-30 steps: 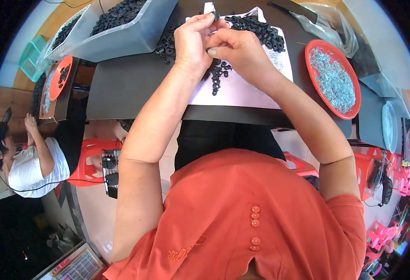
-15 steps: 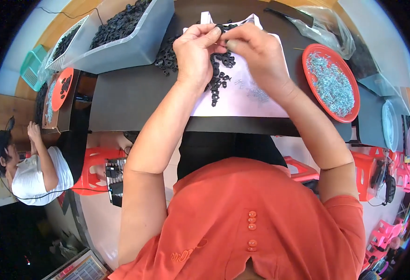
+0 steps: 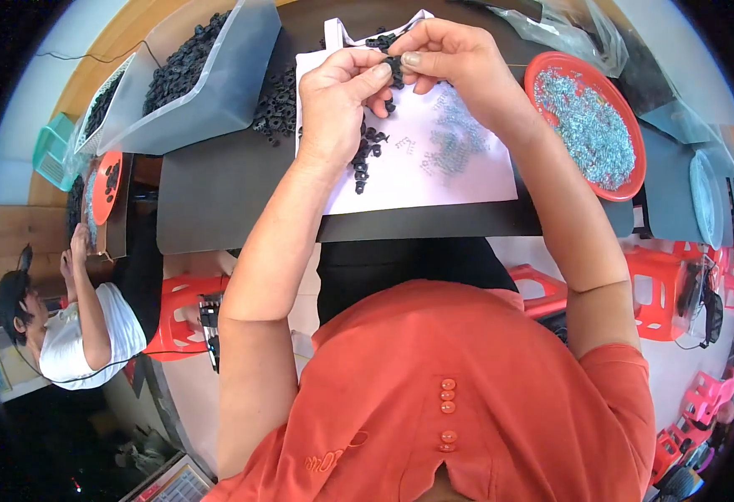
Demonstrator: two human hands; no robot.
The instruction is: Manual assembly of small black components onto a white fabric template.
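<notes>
Left hand [image 3: 337,105] and right hand [image 3: 450,63] meeting above the white sheet [image 3: 434,171], fingertips of both pinched together on one small black part [image 3: 394,67], more black parts [image 3: 365,151] scattered just below.

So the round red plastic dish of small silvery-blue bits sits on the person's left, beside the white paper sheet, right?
Not quite: the head view shows the round red plastic dish of small silvery-blue bits on the person's right, beside the white paper sheet.
</notes>
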